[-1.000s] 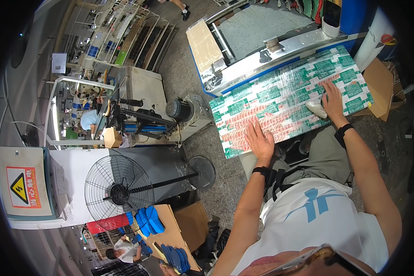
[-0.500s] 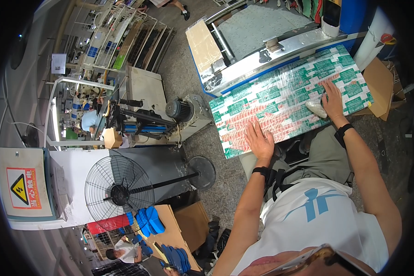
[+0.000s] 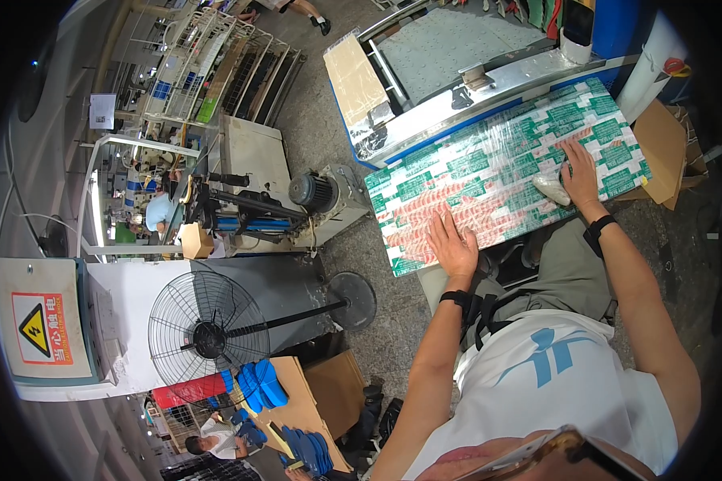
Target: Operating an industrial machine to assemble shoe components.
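In front of me lies a long board (image 3: 489, 180) covered in green, white and red printed sheeting under clear film. My left hand (image 3: 455, 247) rests flat on its near left part, over the red pattern, with fingers spread. My right hand (image 3: 582, 172) lies flat toward the right end, its fingers stretched out. A small whitish, rounded piece (image 3: 552, 191) sits on the board beside the right thumb; its kind is unclear. Neither hand holds anything that I can see.
Beyond the board stands a machine with a metal edge (image 3: 457, 96) and a grey bed (image 3: 453, 52). A cardboard box (image 3: 662, 152) is at right. On the left are a black fan (image 3: 208, 341), a motor (image 3: 311, 192) and a cardboard-topped table (image 3: 301, 393) with blue pieces.
Both of my hands and the board stay in place. In the background, a person in light blue has shifted slightly right, and a walker's legs at the top have moved a little.
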A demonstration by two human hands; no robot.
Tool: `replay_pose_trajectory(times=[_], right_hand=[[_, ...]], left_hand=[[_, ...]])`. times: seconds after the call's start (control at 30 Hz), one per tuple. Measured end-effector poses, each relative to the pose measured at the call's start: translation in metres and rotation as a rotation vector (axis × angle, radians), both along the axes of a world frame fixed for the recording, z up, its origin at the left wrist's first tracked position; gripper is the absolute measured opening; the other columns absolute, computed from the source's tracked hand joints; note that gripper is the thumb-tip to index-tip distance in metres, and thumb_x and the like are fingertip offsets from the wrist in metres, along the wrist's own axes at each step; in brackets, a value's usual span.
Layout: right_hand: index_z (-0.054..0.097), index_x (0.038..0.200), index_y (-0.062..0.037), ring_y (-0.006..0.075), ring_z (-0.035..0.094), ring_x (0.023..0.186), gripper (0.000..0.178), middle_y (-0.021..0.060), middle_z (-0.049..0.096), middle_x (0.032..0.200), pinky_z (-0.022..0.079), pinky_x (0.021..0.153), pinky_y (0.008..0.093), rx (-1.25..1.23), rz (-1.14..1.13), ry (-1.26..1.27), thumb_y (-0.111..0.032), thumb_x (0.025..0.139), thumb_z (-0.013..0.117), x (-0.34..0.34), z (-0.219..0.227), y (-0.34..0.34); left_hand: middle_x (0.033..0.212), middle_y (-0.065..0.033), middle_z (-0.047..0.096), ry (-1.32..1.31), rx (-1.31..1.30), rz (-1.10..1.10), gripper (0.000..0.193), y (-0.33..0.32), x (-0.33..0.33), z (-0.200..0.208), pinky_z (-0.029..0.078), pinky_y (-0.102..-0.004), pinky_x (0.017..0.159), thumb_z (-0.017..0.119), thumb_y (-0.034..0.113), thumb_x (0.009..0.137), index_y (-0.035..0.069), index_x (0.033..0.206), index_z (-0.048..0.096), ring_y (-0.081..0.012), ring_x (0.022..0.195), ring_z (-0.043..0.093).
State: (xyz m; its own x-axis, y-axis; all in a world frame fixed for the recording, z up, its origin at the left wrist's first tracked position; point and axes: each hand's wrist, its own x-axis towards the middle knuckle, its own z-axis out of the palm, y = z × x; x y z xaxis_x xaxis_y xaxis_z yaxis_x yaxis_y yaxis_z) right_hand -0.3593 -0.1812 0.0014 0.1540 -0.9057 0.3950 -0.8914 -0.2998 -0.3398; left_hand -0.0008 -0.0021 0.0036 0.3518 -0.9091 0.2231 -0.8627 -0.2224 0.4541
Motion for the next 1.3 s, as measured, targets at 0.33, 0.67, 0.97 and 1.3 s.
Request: replay_pose_trajectory(times=[0.33,0.67,0.97,1.3], right_hand=[[0.058,0.157,-0.0079,0.0354,0.046,0.154,0.055,0.0144,0.055,0.162,0.033,0.130,0.0498,0.027,-0.018,-0.005,-0.012,0.102,0.063,0.001,0.002,0.001],[0.057,0.157,-0.0078,0.0352,0.046,0.154,0.056,0.0141,0.055,0.162,0.033,0.130,0.0497,0.005,0.000,-0.008,-0.010,0.101,0.063,0.000,0.002,0.001],[0.061,0.153,-0.0099,0.0403,0.048,0.152,0.054,0.0174,0.057,0.159,0.037,0.127,0.0537,-0.017,0.049,-0.133,-0.007,0.100,0.064,0.003,0.009,0.005],[0.058,0.157,-0.0066,0.0368,0.042,0.157,0.053,0.0168,0.053,0.163,0.032,0.132,0.0523,0.060,-0.008,-0.088,-0.010,0.104,0.064,0.007,0.022,0.016]], left_hand=[[0.178,-0.0245,0.032,0.008,0.039,0.009,0.076,0.000,0.000,0.000,0.014,-0.0632,0.136,0.065,0.032,0.100,0.010,0.170,0.042,-0.0472,0.165,0.028],[0.177,-0.0252,0.035,-0.003,-0.002,0.003,0.074,-0.001,0.000,0.001,0.014,-0.0634,0.136,0.064,0.032,0.101,0.009,0.168,0.044,-0.0472,0.165,0.028],[0.174,-0.0278,0.040,-0.016,-0.043,-0.025,0.076,0.001,0.000,0.001,0.017,-0.0648,0.135,0.065,0.032,0.100,0.009,0.169,0.044,-0.0489,0.162,0.032],[0.171,-0.0289,0.043,-0.035,-0.052,-0.020,0.070,0.006,-0.002,0.003,0.019,-0.0649,0.134,0.064,0.031,0.101,0.005,0.164,0.051,-0.0494,0.159,0.037]])
